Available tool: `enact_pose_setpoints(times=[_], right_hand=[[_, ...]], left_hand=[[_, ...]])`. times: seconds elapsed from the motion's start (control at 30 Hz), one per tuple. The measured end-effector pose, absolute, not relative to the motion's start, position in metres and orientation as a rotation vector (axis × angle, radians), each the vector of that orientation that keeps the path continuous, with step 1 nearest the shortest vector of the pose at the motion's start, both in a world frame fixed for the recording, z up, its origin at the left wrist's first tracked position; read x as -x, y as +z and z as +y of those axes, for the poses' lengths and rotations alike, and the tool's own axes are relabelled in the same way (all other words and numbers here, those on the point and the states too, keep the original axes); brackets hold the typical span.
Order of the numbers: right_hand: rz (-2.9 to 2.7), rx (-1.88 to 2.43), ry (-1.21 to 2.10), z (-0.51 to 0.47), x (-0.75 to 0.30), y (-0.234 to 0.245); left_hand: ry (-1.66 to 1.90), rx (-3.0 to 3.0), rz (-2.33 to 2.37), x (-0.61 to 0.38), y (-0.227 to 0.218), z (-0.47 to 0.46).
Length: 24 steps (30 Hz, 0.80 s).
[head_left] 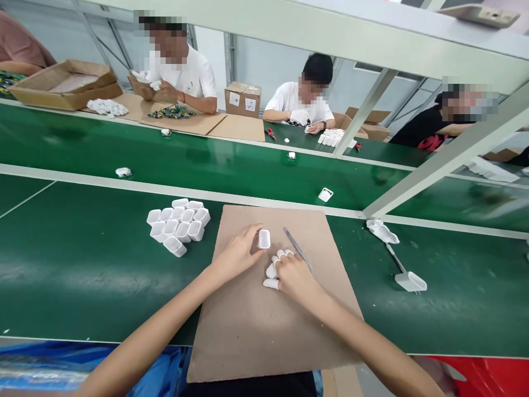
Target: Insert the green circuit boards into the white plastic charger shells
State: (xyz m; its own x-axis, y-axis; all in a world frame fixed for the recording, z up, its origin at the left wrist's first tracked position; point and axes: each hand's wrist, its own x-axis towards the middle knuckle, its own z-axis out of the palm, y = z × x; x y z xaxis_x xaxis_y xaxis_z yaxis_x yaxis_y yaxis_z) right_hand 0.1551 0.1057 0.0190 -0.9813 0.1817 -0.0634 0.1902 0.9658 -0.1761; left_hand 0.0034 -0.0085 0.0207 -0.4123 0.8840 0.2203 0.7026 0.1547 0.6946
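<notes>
My left hand [243, 247] grips a small white plastic case [264, 239] between thumb and fingers, its hollow open end facing up toward me. Just below and right of it, my right hand [291, 271] is closed above the cardboard sheet [248, 331], with white finger cots on its fingertips. Whatever its curled fingers may hold is hidden. Metal tweezers [298, 249] lie on the cardboard beyond the right knuckles. Off to the left, several similar white cases [179, 221] stand grouped on the green bench.
On the right lie a white case with a metal tool [410, 281] and a crumpled white item [382, 230]. Small white parts [325, 194] sit on the green belt [231, 171] behind a pale rail. A slanted post [430, 154] rises at right. Co-workers sit opposite.
</notes>
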Motion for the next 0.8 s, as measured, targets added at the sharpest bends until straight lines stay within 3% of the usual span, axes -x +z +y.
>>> enact_pose_setpoints(times=[0.2, 0.37, 0.57, 0.8], right_hand=[[3.081, -0.138, -0.627, 0.114, -0.156, 0.020], [3.274, 0.080, -1.419, 0.126, -0.168, 0.033], [3.075, 0.124, -2.051, 0.116, -0.180, 0.036], [3.042, 0.156, -2.184, 0.103, -0.180, 0.040]], left_hand=[[1.288, -1.480, 2.211, -0.002, 0.013, -0.023], [1.365, -1.549, 2.097, -0.011, 0.014, -0.027], [1.391, -1.735, 1.930, -0.028, 0.013, -0.030], [1.417, -1.927, 1.831, -0.038, 0.012, -0.028]])
